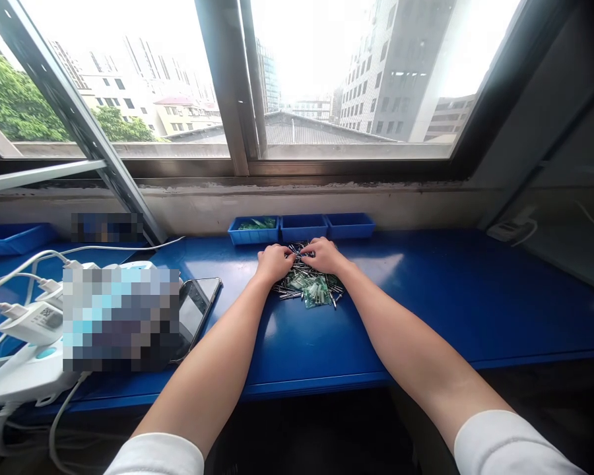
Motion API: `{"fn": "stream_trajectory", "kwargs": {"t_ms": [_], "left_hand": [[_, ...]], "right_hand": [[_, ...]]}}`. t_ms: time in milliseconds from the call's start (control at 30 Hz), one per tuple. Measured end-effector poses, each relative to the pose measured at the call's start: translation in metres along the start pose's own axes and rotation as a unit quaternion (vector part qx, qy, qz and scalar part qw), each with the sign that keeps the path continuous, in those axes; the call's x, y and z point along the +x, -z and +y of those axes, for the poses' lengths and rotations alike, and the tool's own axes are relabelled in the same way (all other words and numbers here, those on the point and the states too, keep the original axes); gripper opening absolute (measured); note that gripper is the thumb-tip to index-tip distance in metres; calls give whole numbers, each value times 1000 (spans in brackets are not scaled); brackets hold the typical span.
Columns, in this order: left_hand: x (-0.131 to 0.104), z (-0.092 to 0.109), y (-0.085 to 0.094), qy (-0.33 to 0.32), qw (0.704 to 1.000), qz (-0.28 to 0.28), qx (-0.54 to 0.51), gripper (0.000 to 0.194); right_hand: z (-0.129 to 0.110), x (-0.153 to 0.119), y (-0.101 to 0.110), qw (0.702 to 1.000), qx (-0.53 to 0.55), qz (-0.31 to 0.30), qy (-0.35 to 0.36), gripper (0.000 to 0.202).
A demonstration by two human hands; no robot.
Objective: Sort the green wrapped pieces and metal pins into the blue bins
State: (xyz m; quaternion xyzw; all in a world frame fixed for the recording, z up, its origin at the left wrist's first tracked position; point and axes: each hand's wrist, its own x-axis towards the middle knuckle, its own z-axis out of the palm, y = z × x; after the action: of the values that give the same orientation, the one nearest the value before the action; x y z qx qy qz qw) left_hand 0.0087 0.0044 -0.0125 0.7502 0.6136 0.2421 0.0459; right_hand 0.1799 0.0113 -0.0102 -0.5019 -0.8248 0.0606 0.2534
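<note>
A mixed pile of slim metal rod-like pieces (291, 290) and small green boards (317, 292) lies on the blue table (321, 349). At the pile's far left edge is my left hand (274, 262), its fingers bent inward and closed among the pieces. From the right, my right hand (324, 254) reaches over the far side of the pile, thumb and fingers drawn together. The fingertips of both hands nearly meet above dark, thin pieces. What each hand pinches is too small and partly hidden to name.
Behind the pile stand three joined blue bins: the left bin (254, 231) contains green boards, beside the middle bin (303, 227) and right bin (349, 225). Left are a phone (202, 303), a power strip (30, 369) with chargers and cables, and a metal frame (123, 178).
</note>
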Motion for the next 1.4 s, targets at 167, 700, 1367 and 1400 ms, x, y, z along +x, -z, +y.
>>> {"fn": "stream_trajectory", "kwargs": {"t_ms": [167, 700, 1367, 1400], "left_hand": [[0, 1, -1, -7, 1000, -8, -18, 24], [-3, 8, 8, -49, 989, 77, -114, 23], [-4, 13, 5, -113, 983, 83, -118, 20], [-4, 13, 5, -112, 982, 85, -124, 19]], "right_hand": [[-8, 1, -2, 1000, -3, -9, 0, 21], [-4, 3, 0, 998, 44, 31, -14, 22], [-5, -5, 15, 914, 399, 57, -50, 18], [-5, -5, 16, 911, 404, 58, -57, 19]]}}
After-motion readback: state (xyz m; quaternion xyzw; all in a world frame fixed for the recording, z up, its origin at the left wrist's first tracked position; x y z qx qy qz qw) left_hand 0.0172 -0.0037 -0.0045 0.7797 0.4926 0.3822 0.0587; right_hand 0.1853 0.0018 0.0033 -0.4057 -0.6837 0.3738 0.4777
